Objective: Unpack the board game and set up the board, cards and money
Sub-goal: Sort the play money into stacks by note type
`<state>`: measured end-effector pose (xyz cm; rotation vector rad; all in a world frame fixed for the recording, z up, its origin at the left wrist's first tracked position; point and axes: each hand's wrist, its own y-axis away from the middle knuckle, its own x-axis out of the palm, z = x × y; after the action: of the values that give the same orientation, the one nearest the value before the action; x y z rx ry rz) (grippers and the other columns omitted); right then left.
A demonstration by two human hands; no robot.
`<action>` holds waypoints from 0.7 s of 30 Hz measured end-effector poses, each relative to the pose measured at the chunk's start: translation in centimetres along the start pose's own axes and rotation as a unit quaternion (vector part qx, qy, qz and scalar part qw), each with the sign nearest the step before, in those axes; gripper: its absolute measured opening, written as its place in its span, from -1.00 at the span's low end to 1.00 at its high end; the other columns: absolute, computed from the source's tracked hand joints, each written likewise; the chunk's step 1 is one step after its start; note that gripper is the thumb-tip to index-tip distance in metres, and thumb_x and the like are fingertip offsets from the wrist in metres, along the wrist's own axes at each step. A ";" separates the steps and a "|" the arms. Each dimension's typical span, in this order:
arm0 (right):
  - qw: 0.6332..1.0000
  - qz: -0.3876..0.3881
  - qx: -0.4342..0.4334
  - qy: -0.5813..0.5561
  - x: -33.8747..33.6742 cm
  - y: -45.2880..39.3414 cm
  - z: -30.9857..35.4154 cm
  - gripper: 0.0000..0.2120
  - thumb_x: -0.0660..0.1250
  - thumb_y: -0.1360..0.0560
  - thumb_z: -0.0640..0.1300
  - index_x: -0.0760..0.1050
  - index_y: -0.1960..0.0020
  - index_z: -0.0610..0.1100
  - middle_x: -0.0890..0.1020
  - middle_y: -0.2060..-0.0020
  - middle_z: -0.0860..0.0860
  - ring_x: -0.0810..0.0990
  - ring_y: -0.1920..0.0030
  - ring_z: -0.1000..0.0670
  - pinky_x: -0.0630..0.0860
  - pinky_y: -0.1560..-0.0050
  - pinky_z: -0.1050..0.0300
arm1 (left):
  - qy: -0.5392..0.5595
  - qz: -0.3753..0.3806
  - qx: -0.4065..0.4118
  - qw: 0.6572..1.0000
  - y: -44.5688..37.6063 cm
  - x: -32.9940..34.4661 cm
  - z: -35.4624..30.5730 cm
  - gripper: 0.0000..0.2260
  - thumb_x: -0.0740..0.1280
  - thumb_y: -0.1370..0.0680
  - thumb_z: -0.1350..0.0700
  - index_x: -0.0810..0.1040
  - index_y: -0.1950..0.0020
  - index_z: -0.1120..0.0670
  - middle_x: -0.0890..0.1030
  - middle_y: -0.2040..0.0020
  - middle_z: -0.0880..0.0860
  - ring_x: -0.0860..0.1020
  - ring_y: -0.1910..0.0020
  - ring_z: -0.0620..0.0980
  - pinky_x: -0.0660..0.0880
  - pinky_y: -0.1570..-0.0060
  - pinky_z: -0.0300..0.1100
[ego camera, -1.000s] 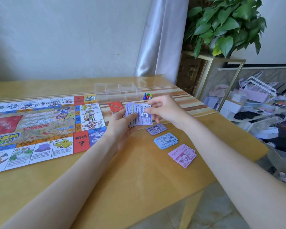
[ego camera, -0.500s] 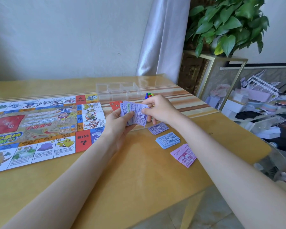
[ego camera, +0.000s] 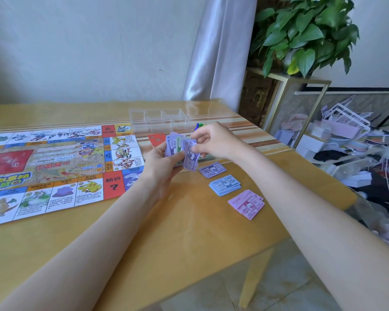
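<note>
While the left hand point(ego camera: 161, 161) clasps fanned play money point(ego camera: 177, 145) (mostly purple) — the right hand point(ego camera: 213, 141) pinches one purple note point(ego camera: 191, 158).

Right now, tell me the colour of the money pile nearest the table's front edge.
Pink pile, seen clearly in the head view.

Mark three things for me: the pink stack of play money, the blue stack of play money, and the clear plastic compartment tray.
Pink stack of play money point(ego camera: 246, 204), head view, middle of top note.
Blue stack of play money point(ego camera: 225, 185), head view, centre of top note.
Clear plastic compartment tray point(ego camera: 161, 129), head view, near wall.
</note>
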<state>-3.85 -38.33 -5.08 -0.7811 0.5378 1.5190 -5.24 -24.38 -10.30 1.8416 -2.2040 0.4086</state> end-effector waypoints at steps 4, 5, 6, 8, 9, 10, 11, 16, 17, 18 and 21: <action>0.996 -0.012 0.066 -0.054 -1.2 0.7 -1.1 -0.72 0.40 -0.43 -0.34 0.53 -0.14 -0.29 0.61 0.23 -0.10 0.56 0.41 0.04 0.57 0.15 0.13 | -0.005 -0.001 -0.009 1.000 0.1 0.2 0.0 -0.80 0.27 -0.52 0.38 0.55 -0.01 0.12 0.65 0.17 0.01 0.64 0.28 -0.15 0.56 0.26 -0.33; 0.991 -0.027 0.095 -0.090 -1.5 0.9 -1.5 -0.72 0.39 -0.43 -0.37 0.51 -0.14 -0.32 0.61 0.16 -0.15 0.57 0.41 0.03 0.58 0.19 0.17 | -0.002 -0.010 -0.015 1.000 0.0 0.2 0.0 -0.80 0.27 -0.52 0.39 0.55 -0.03 0.13 0.64 0.15 0.02 0.64 0.26 -0.14 0.57 0.26 -0.32; 0.982 -0.044 0.124 -0.134 -1.7 1.3 -2.0 -0.72 0.39 -0.42 -0.39 0.50 -0.13 -0.35 0.60 0.08 -0.20 0.57 0.39 0.02 0.60 0.26 0.23 | 0.002 -0.022 -0.024 0.999 0.0 0.2 -0.1 -0.79 0.27 -0.51 0.40 0.54 -0.05 0.14 0.64 0.14 0.03 0.63 0.23 -0.11 0.58 0.26 -0.31; 0.956 -0.074 0.182 -0.220 -1.9 1.9 -2.7 -0.73 0.37 -0.41 -0.46 0.49 -0.10 -0.35 0.57 0.00 -0.25 0.57 0.33 -0.02 0.60 0.36 0.27 | 0.002 -0.052 -0.051 0.997 -0.1 0.1 0.0 -0.77 0.27 -0.51 0.40 0.52 -0.07 0.15 0.62 0.11 0.08 0.61 0.18 -0.04 0.60 0.24 -0.26; 0.943 -0.086 0.206 -0.248 -1.9 2.1 -3.1 -0.73 0.36 -0.40 -0.48 0.48 -0.09 -0.36 0.57 0.02 -0.25 0.57 0.30 -0.03 0.60 0.37 0.26 | -0.003 -0.064 -0.065 0.996 0.0 0.1 0.1 -0.78 0.28 -0.51 0.41 0.52 -0.06 0.14 0.61 0.11 0.11 0.60 0.18 -0.02 0.59 0.25 -0.23; 0.933 -0.093 0.226 -0.265 -1.8 2.3 -3.4 -0.72 0.36 -0.40 -0.50 0.49 -0.09 -0.37 0.58 0.05 -0.23 0.57 0.28 -0.04 0.60 0.36 0.25 | -0.006 -0.073 -0.079 0.994 0.0 0.2 0.2 -0.79 0.28 -0.50 0.41 0.51 -0.04 0.14 0.60 0.13 0.11 0.58 0.20 -0.01 0.59 0.28 -0.22; 0.926 -0.098 0.241 -0.275 -1.5 2.5 -3.6 -0.73 0.36 -0.39 -0.50 0.49 -0.08 -0.38 0.58 0.06 -0.23 0.57 0.27 -0.04 0.60 0.34 0.24 | -0.008 -0.078 -0.091 0.993 0.1 0.3 0.3 -0.79 0.28 -0.50 0.41 0.51 -0.04 0.15 0.59 0.15 0.10 0.57 0.22 0.00 0.58 0.31 -0.22; 0.932 -0.118 0.274 -0.206 0.0 2.2 -3.9 -0.83 0.38 -0.38 -0.50 0.53 0.06 -0.34 0.59 -0.03 -0.25 0.62 0.18 -0.15 0.60 0.26 0.15 | -0.014 -0.085 -0.141 0.986 0.1 0.8 0.8 -0.73 0.30 -0.49 0.40 0.52 -0.15 0.17 0.57 0.15 0.09 0.56 0.21 0.00 0.58 0.29 -0.21; 0.942 -0.124 0.275 -0.145 0.2 2.0 -4.1 -0.83 0.40 -0.37 -0.46 0.54 0.05 -0.35 0.59 -0.01 -0.22 0.63 0.19 -0.15 0.61 0.19 0.11 | -0.014 -0.081 -0.152 0.985 0.0 1.0 0.8 -0.72 0.30 -0.49 0.41 0.51 -0.16 0.18 0.57 0.15 0.09 0.56 0.22 0.00 0.58 0.32 -0.21; 0.952 -0.126 0.270 -0.071 0.3 1.8 -4.2 -0.80 0.43 -0.37 -0.41 0.56 0.02 -0.33 0.61 0.02 -0.20 0.64 0.19 -0.14 0.61 0.11 0.08 | -0.011 -0.078 -0.164 0.983 0.0 1.3 0.7 -0.71 0.29 -0.49 0.42 0.51 -0.17 0.18 0.57 0.15 0.10 0.56 0.22 0.01 0.58 0.35 -0.21; 0.957 -0.115 0.251 0.086 0.4 1.8 -4.0 -0.72 0.50 -0.33 -0.24 0.53 0.01 -0.25 0.58 0.05 -0.12 0.59 0.07 -0.13 0.50 0.17 0.14 | 0.000 -0.072 -0.192 0.979 -0.1 2.0 0.4 -0.69 0.29 -0.49 0.43 0.50 -0.20 0.21 0.56 0.17 0.13 0.56 0.23 0.04 0.57 0.42 -0.17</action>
<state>-4.96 -41.17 -8.19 -0.5538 0.8894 1.0396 -5.45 -26.41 -9.90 1.7656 -1.9607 -0.0465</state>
